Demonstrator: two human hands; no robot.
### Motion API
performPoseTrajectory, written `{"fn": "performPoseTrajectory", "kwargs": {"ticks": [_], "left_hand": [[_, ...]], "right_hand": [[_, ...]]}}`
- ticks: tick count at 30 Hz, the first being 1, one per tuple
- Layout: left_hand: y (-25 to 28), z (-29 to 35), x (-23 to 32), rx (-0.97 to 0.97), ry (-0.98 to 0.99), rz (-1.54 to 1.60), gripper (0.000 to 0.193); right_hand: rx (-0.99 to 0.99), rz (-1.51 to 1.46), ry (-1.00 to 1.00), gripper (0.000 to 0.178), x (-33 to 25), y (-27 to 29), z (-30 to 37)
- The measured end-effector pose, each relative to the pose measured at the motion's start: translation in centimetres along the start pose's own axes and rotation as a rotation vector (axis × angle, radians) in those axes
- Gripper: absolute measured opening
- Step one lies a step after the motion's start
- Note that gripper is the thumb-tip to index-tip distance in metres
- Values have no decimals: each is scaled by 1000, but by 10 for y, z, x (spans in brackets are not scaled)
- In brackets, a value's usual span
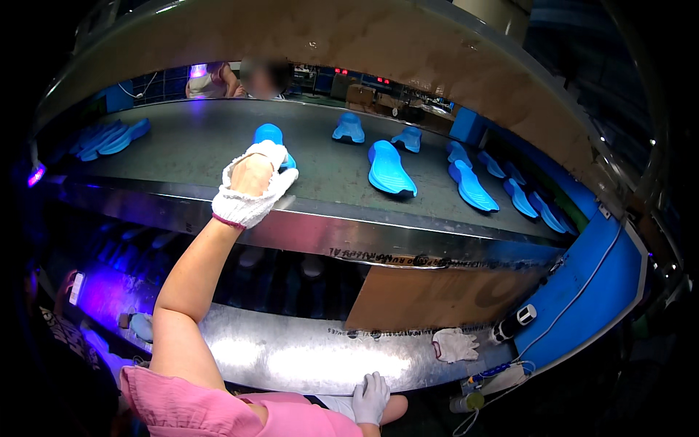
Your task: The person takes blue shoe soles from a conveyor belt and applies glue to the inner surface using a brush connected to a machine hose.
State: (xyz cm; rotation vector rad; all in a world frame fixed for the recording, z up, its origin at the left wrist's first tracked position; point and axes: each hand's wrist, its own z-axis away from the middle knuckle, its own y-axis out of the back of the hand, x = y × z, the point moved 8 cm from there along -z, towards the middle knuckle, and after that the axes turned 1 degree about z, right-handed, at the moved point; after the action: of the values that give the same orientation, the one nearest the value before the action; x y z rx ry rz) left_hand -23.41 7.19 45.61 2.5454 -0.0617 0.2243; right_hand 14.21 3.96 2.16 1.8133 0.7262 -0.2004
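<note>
My left hand [253, 182], in a white knitted glove with bare skin showing at its back, reaches over the belt's front edge. It is closed on a blue shoe sole [268, 134], whose rounded end shows beyond the fingers; the glove hides much of the rest. Low in the picture, my right hand [371, 399] wears a thin white glove. Its fingers lie stretched out at the near edge of the metal shelf [291, 362], holding nothing. To the right of the held sole, another blue sole [391, 169] lies on the dark green conveyor belt [320, 171].
More blue soles lie on the belt, clustered at the left [113, 138] and right [473, 188]. A spare glove [455, 345] rests on the shelf beside a cardboard sheet [437, 298]. A blue side panel [582, 291] bounds the right. Someone [211, 80] is beyond the belt.
</note>
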Motion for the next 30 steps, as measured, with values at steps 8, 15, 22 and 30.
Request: {"fn": "performPoseTrajectory", "kwargs": {"ticks": [8, 15, 22, 30], "left_hand": [[8, 4, 49, 169, -384, -148, 17], [-98, -11, 113, -189, -391, 303, 43], [-155, -46, 155, -544, -236, 148, 25], [-142, -38, 143, -185, -627, 99, 9]], "right_hand": [[-20, -1, -10, 33, -3, 4, 1], [-57, 22, -3, 35, -23, 21, -4], [-74, 24, 19, 36, -7, 5, 2], [-54, 55, 18, 37, -15, 17, 1]]}}
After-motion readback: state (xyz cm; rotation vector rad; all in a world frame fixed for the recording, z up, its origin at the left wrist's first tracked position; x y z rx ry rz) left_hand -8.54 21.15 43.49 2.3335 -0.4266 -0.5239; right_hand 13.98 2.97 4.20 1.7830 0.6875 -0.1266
